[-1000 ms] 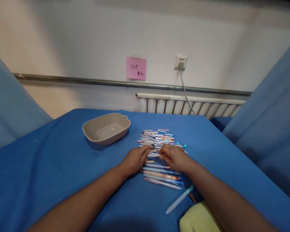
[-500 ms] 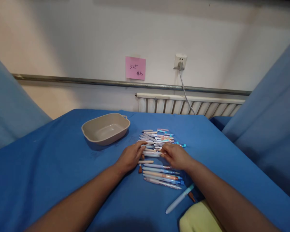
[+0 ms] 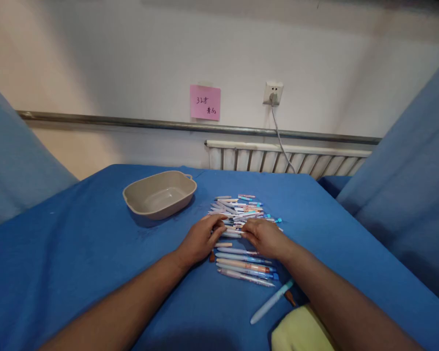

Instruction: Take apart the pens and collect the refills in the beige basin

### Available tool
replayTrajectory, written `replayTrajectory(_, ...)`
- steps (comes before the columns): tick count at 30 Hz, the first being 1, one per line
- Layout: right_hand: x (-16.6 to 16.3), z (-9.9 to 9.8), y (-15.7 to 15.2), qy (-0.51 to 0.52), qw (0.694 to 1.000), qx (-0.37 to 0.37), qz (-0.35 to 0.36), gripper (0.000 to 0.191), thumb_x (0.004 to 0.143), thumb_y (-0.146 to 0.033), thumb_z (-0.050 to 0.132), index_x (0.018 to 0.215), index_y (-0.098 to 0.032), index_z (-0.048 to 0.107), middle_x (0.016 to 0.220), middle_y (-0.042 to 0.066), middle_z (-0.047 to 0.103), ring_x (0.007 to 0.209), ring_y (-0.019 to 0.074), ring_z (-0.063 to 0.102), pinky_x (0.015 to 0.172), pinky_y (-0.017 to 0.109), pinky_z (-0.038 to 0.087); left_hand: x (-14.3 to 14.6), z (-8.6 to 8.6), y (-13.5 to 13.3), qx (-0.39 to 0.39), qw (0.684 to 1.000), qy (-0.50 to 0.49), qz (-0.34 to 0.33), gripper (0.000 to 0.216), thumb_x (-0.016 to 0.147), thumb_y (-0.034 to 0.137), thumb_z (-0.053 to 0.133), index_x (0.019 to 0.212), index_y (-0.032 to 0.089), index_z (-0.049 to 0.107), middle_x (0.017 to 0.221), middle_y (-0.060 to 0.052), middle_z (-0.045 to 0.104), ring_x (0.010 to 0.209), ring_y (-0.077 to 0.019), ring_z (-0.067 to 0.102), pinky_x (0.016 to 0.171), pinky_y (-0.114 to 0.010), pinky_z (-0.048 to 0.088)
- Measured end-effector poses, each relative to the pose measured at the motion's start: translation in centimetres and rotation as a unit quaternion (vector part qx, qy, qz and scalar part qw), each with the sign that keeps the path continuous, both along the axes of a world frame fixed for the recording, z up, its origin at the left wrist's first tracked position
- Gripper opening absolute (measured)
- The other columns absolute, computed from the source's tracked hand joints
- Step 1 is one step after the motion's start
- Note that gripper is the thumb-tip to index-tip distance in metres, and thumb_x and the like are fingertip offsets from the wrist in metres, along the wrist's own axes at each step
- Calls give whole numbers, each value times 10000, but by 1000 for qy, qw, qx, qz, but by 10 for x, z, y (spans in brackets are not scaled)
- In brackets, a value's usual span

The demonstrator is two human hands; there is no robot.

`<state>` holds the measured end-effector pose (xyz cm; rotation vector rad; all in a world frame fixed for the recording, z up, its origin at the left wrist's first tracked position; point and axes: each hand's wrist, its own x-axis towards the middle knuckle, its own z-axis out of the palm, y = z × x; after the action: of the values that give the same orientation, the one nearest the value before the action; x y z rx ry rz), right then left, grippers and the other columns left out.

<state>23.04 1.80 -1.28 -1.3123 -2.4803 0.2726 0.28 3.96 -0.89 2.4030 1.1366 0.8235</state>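
A heap of pens (image 3: pixel 237 210) in white, pale blue and peach lies on the blue cloth. At the near side of the heap, my left hand (image 3: pixel 199 239) is closed with thumb and fingers at the left end of a pale pen (image 3: pixel 233 235). My right hand (image 3: pixel 265 237) has its fingers curled together at the right end of that pen. Below both hands, several pens (image 3: pixel 243 265) lie roughly side by side. A single light-blue pen (image 3: pixel 270 303) rests slanted nearer to me, under my right forearm. My fingers hide part of the heap.
A beige basin (image 3: pixel 160 214) stands left of the heap. Yellow-green fabric (image 3: pixel 300 331) lies at the near edge, beside a small brown object (image 3: pixel 289 298). Behind the blue-covered table (image 3: pixel 95 234) are a radiator (image 3: pixel 270 158) and a wall socket (image 3: pixel 273 92). Blue curtains hang on both sides.
My left hand has shifted slightly right along the near pens, its thumb and fingers now closer together. My right hand has moved slightly left. The basin and the lower row stay put.
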Motion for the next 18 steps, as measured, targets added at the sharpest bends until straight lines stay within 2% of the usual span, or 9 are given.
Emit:
replayTrajectory(2,1,0,2,-18,1000,-6,-5,220,916,-271,433,877,-177,628,865,51,646,830,162,566,735,248,369,-2,-1,3,1,1000,-14,19,293,887,294,461,1139,186,565,925,-53,654,863,-185,606,801,-306,464)
replayTrajectory(6,6,-2,5,-42,999,-18,-21,182,888,-255,468,889,-179,633,896,53,650,842,162,572,746,240,370,-9,-3,11,6,996,-42,84,305,871,319,474,1111,167,583,934,-67,671,859,-206,623,795,-336,477)
replayTrajectory(10,7,-2,4,-67,998,-7,-19,194,881,-283,476,836,-177,632,880,62,640,842,171,569,751,247,365,-12,-4,12,19,992,-82,99,305,878,336,461,1102,173,588,952,-59,673,868,-196,629,806,-326,480)
replayTrajectory(15,6,1,3,-94,995,-5,-25,198,874,-288,478,803,-178,626,855,66,631,819,177,562,724,260,355,-16,0,14,28,977,-129,166,318,876,362,464,1097,164,578,937,-54,668,828,-188,628,756,-311,483)
replayTrajectory(18,6,3,2,-77,996,-20,-35,157,840,-300,528,868,-181,626,885,63,631,823,176,562,715,257,354,-14,-2,12,19,988,-93,125,297,876,348,465,1075,166,589,950,-55,669,848,-189,621,770,-311,477)
